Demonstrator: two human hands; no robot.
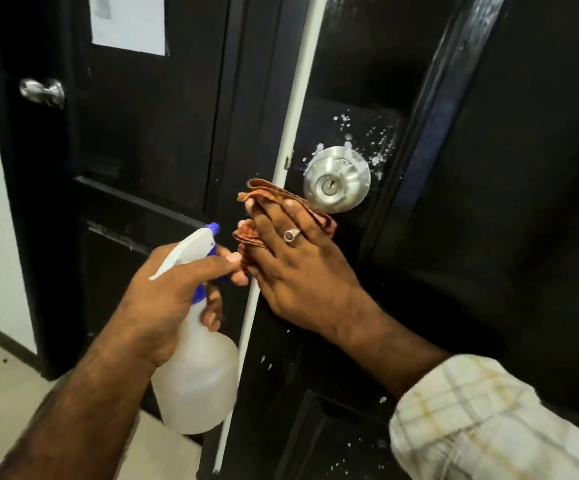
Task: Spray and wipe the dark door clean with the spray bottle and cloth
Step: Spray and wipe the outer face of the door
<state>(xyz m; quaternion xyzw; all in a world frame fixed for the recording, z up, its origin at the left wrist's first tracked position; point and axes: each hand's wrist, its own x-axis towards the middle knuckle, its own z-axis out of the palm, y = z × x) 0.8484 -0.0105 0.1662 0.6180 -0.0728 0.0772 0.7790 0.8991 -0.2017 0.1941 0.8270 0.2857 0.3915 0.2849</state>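
A translucent spray bottle [196, 372] with a blue-tipped white trigger head is gripped by the left hand [163, 299], fingers curled round its neck, just left of the white edge of the dark door [509, 209]. An orange cloth [274, 216] is pressed flat on that door by the straightened fingers of the right hand [302, 268], just below the silver knob [337, 180], around which white droplets are scattered. A second black door [135, 126] bearing a white paper [129, 22] is seen behind, beside a pale floor [1, 382]
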